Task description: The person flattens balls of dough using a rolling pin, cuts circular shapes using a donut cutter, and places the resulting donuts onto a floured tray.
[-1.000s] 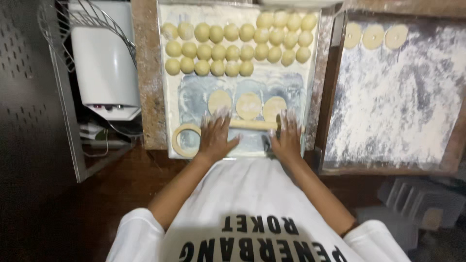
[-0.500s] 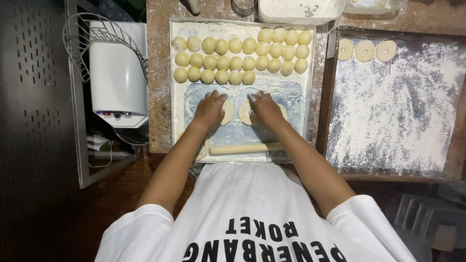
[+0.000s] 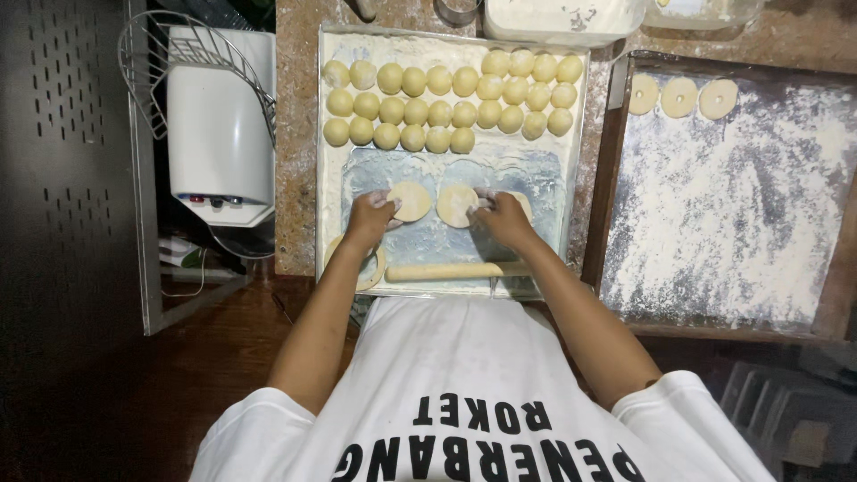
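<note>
At far left, a white machine (image 3: 219, 125) with wire guard, apart from the work. On the floured tray (image 3: 332, 178), 3 rows of dough balls (image 3: 446, 100) waiting, not flattened yet. Below them, only 3 flat discs visible: 1 under the left hand (image 3: 368, 219), fingers bent down on the left disc (image 3: 412, 200); 1 middle disc (image 3: 455, 203) touched by the right hand (image 3: 504, 219), fingers curled on its edge; a third mostly hidden under that hand. Rolling pin (image 3: 455, 270) lying free near the front edge. Right tray (image 3: 714, 214) nearly bare: only 3 rings (image 3: 680, 95) placed at top. Judged as early stage, most dough left to shape.
</note>
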